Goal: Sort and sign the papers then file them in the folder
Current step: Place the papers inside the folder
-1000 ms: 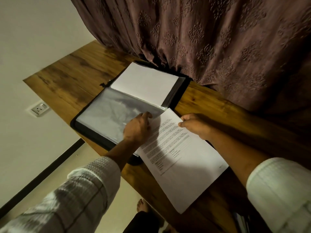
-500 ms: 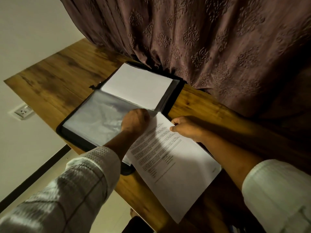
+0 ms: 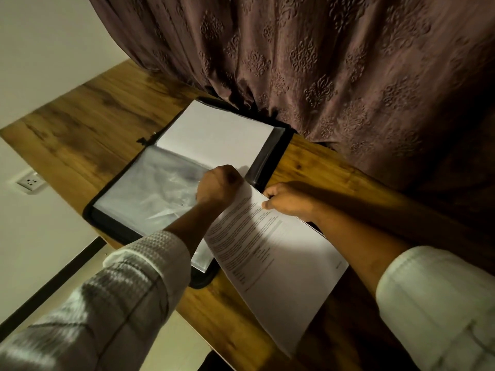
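On the wooden table, a black zip-edged folder lies open flat, its far edge tucked under the hem of a heavy brown curtain embossed with floral medallions. Inside the folder, the far half carries a plain white rectangular page, while the near half shows a clear plastic sleeve, glossy and creased. Just right of the folder, a printed sheet of white paper with dense lines of small text lies slanted on the wood, its near corner hanging past the table edge and its far corner reaching the sleeve's right edge. At that meeting point the left hand is bunched knuckles-up with its fingers curled under; whether they grip the sleeve or the paper cannot be told. Beside the folder's right edge, the right hand pinches the sheet's far edge, thumb on top. Left of the folder, a white wall socket sits on the pale wall.
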